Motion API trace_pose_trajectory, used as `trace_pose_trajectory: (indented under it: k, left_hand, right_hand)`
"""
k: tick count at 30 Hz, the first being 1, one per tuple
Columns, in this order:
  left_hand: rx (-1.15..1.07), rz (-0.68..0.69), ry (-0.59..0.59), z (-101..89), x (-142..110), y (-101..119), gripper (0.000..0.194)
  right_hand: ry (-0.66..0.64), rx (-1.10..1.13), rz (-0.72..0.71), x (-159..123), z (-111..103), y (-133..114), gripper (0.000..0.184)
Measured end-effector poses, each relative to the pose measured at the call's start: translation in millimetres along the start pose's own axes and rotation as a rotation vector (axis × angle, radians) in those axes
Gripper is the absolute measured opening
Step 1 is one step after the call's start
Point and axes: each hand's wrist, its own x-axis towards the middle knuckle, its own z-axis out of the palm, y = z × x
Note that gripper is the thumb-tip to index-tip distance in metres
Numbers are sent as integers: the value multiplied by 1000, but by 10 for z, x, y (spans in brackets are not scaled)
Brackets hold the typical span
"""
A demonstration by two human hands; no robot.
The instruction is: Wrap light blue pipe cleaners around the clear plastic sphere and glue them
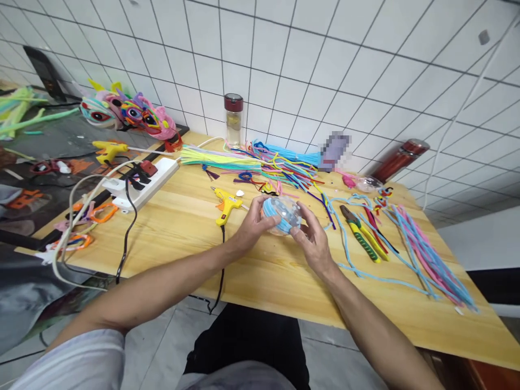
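Note:
Between both hands, just above the table's middle, is a clear plastic dome [290, 207] with light blue pipe cleaner bands round part of it. My left hand [255, 223] grips its left side, the thumb pressed on the blue bands. On the right, my right hand [313, 241] holds the rim with fingers curled behind it and the thumb in front. A yellow glue gun [228, 206] lies just left of my left hand. Pliers with green and yellow handles [361, 234] rest to the right, beside loose light blue pipe cleaners [345, 246].
Bundles of coloured pipe cleaners [227, 158] lie at the back near a glass bottle [234, 122]. A red flask [400, 160] leans at the wall. Left are a power strip [148, 184], cables, a second glue gun [109, 150] and colourful fuzzy heads [130, 114]. More pipe cleaners [434, 254] lie right.

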Motion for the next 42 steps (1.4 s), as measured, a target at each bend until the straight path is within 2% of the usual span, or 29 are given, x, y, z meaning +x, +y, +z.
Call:
trace_pose_trajectory:
  k: [5, 9, 11, 18, 25, 31, 34, 38, 42]
  left_hand:
    - [-5, -23, -17, 2, 3, -60, 76]
    - [79, 39, -15, 59, -37, -81, 105]
    - [129, 48, 13, 83, -50, -72, 112]
    - [173, 3, 73, 30, -17, -6, 89]
    - [100, -88, 138, 10, -13, 29, 76]
    - [60, -124, 146, 15, -12, 28, 71]
    - [61, -152, 114, 0, -17, 20, 71]
    - [28, -179, 88, -13, -24, 26, 73]
    - [9, -159, 82, -15, -18, 46, 78]
  right_hand:
    - [37, 78, 30, 3, 2, 6, 80]
    - [74, 114, 40, 17, 34, 41, 79]
    - [69, 105, 36, 20, 47, 52, 77]
    - [63, 16, -23, 26, 56, 25, 67]
    - [181, -122, -85, 21, 2, -54, 49]
    - [68, -158, -132, 10, -18, -105, 24]
    - [79, -181, -165, 22, -43, -121, 22]
    - [78, -122, -110, 37, -59, -132, 18]
    - [60, -67, -69, 41, -59, -152, 25]
